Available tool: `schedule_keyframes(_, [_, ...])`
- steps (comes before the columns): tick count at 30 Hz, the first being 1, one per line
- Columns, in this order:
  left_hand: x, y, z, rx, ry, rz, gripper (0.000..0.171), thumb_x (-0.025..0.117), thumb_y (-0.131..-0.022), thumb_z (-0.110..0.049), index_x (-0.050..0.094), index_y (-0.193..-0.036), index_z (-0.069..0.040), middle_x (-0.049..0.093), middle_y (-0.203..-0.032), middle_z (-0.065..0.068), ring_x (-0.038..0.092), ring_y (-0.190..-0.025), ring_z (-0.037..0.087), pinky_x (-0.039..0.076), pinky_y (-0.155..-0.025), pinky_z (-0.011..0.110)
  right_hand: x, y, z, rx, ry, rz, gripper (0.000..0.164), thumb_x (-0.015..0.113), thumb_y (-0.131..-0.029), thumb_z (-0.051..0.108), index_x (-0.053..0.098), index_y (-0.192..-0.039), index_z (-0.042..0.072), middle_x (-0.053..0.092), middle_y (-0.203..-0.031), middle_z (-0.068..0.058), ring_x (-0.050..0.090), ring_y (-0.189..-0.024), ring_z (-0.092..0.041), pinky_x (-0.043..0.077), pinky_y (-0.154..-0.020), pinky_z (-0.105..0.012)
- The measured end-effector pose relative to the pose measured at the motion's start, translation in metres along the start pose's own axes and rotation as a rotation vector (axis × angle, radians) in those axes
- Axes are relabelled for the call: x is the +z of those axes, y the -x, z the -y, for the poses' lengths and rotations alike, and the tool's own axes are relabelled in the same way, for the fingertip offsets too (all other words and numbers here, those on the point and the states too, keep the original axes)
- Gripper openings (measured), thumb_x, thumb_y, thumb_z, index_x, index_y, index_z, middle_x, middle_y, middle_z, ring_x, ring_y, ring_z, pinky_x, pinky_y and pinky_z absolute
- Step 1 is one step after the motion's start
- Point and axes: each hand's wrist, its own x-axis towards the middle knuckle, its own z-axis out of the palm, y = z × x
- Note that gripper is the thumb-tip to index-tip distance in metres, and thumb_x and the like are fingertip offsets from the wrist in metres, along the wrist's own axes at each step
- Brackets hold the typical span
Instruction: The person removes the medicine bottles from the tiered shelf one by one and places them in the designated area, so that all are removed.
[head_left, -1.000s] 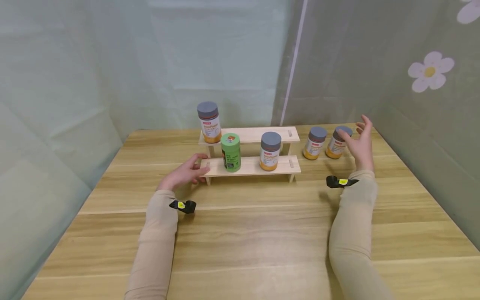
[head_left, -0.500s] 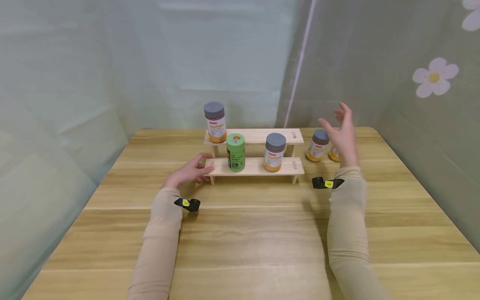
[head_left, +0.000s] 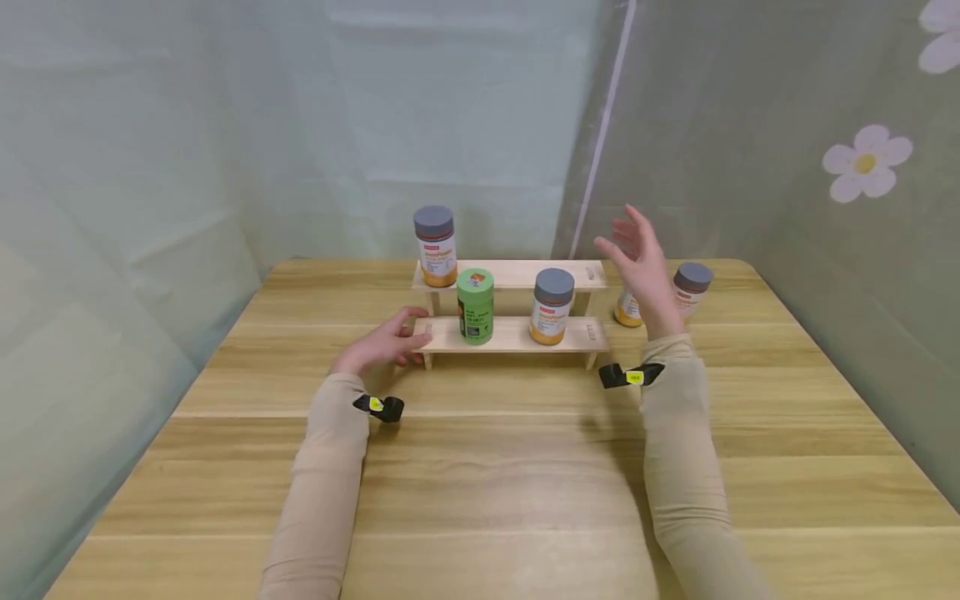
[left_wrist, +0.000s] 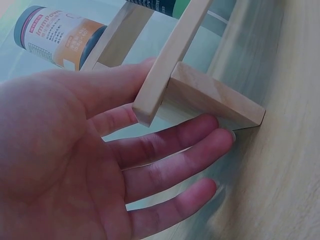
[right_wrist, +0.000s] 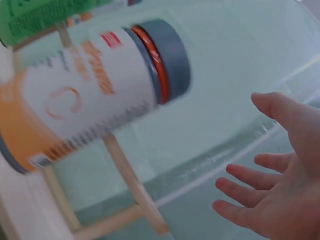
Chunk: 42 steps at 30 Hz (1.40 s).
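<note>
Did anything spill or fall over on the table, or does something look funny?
Nothing looks spilled or tipped over. Just the green jar on the lower shelf stands out: the other jars show white labels, so it looks like the odd one out.

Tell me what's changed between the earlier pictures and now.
The right hand has moved left, away from the rightmost jar, and is now open and empty, partly hiding the neighbouring jar in the head view. The head view has shifted slightly.

Unchanged: the left hand holds the left end of the lower shelf; the green jar, upper-shelf jar and grey-lidded lower-shelf jar stand as before.
</note>
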Motion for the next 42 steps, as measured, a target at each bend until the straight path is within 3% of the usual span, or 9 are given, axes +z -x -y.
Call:
schedule_keyframes(7, [0.001,-0.005,0.003,-0.01,0.012,-0.012,0.058,0.047,-0.102,-0.032,0.02,-0.149,-0.012,0.049,-0.135,0.029,0.065,-0.099,0.029,0.05,-0.085,0.036,0.021,-0.007,-0.002,0.038,0.043,0.093,0.076,0.063,-0.094,0.031,0.018,-0.155,0.021,0.034,-0.155,-0.011,0.032,-0.144,-0.028,0.028,-0.118,-0.045])
schedule_keyframes(12, [0.003,-0.009,0.002,-0.014,0.026,-0.015,0.057,0.047,-0.102,-0.032,0.02,-0.149,-0.013,0.049,-0.135,0.028,0.065,-0.099,0.028,0.049,-0.085,0.035,0.03,-0.012,0.01,0.039,0.077,0.124,0.075,0.065,-0.093,0.035,0.022,-0.154,0.024,0.036,-0.155,-0.009,0.035,-0.143,-0.026,0.031,-0.116,-0.045])
schedule_keyframes(21, [0.004,-0.018,-0.002,0.001,0.023,0.002,0.059,0.047,-0.102,-0.033,0.019,-0.15,-0.012,0.051,-0.131,0.028,0.064,-0.098,0.029,0.05,-0.084,0.035,0.044,-0.024,0.029,0.017,0.124,0.205,0.071,0.063,-0.094,0.027,0.024,-0.153,0.018,0.039,-0.153,-0.012,0.036,-0.142,-0.03,0.035,-0.113,-0.046])
schedule_keyframes(36, [-0.001,-0.017,0.001,0.018,0.038,-0.015,0.058,0.047,-0.103,-0.03,0.019,-0.149,-0.01,0.051,-0.132,0.031,0.064,-0.1,0.033,0.05,-0.083,0.036,0.096,-0.032,0.051,-0.002,0.123,0.288,0.07,0.065,-0.093,0.034,0.029,-0.151,0.022,0.041,-0.151,-0.007,0.039,-0.14,-0.028,0.038,-0.111,-0.044])
schedule_keyframes(42, [0.0,-0.017,0.003,0.014,0.047,-0.02,0.058,0.047,-0.103,-0.031,0.019,-0.15,-0.011,0.05,-0.134,0.03,0.064,-0.101,0.033,0.05,-0.085,0.037,0.112,-0.033,0.051,0.003,0.147,0.315,0.071,0.064,-0.093,0.034,0.028,-0.152,0.018,0.042,-0.151,-0.009,0.041,-0.139,-0.029,0.039,-0.111,-0.043])
